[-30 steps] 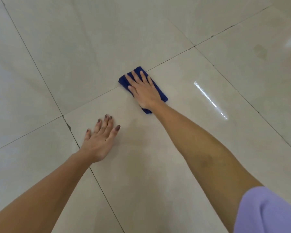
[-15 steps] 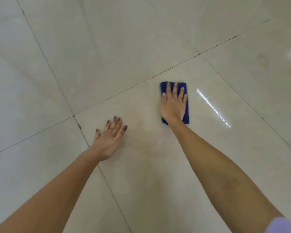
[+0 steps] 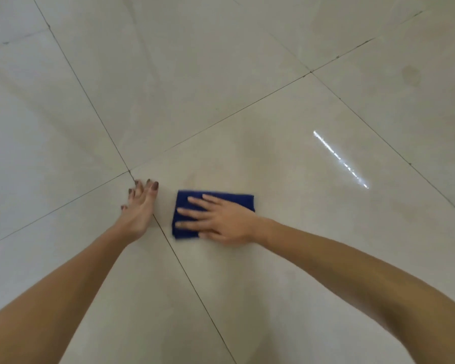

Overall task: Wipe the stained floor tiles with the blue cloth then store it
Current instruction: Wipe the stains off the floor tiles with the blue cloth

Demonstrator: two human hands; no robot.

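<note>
Right hand (image 3: pixel 221 219) flat, fingers spread on blue cloth (image 3: pixel 216 199); left hand (image 3: pixel 139 206) open on floor tiles (image 3: pixel 273 258)

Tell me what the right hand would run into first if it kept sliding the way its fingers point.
The right hand, flat on the blue cloth, points toward the left hand braced on the floor tiles. The cloth's leading edge would probably meet that hand's thumb side first; only bare tile lies between them.

soft even light, a bright glare streak (image 3: pixel 339 159) on the glossy tiles (image 3: pixel 221 61), slight motion blur, wide-angle bending at edges
</note>
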